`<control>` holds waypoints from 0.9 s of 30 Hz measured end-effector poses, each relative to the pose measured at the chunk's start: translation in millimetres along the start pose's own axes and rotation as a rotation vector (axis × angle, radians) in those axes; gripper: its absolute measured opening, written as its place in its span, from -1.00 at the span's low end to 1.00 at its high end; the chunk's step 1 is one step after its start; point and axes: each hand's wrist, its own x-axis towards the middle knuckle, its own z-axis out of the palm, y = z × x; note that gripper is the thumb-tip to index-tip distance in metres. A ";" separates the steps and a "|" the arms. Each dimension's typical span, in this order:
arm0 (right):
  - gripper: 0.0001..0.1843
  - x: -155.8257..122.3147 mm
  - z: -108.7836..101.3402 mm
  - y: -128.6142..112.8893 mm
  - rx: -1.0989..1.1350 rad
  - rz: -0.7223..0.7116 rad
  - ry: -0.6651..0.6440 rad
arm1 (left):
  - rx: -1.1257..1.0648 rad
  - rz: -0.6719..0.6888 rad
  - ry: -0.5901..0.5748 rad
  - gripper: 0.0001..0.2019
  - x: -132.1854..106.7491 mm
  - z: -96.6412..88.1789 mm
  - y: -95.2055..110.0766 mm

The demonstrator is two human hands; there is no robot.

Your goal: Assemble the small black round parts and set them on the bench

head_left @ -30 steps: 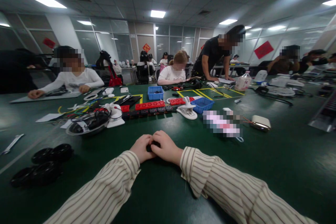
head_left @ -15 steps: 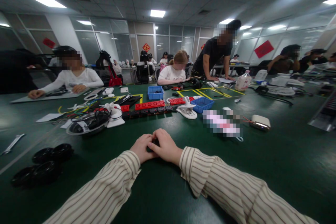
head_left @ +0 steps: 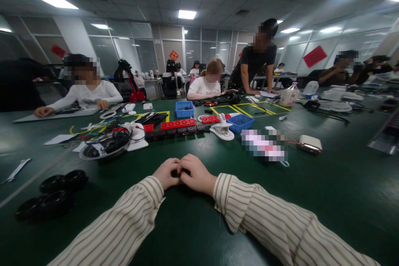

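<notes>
Left hand (head_left: 166, 173) and right hand (head_left: 197, 174) pinch a small black part (head_left: 178, 173) (mostly hidden) over the green desk (head_left: 311, 191), where a slipped grip could send it skittering away.

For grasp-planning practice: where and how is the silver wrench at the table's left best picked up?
Pinch the wrench mid-shank across its long edges, coming straight down: it lies flat on the table, far left of the left hand and right hand, both closed on a small black part.
</notes>
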 end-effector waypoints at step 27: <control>-0.89 -1.2 2.0 0.0 -0.039 -0.092 -0.026 | -0.047 0.025 0.008 -0.89 0.4 0.2 4.9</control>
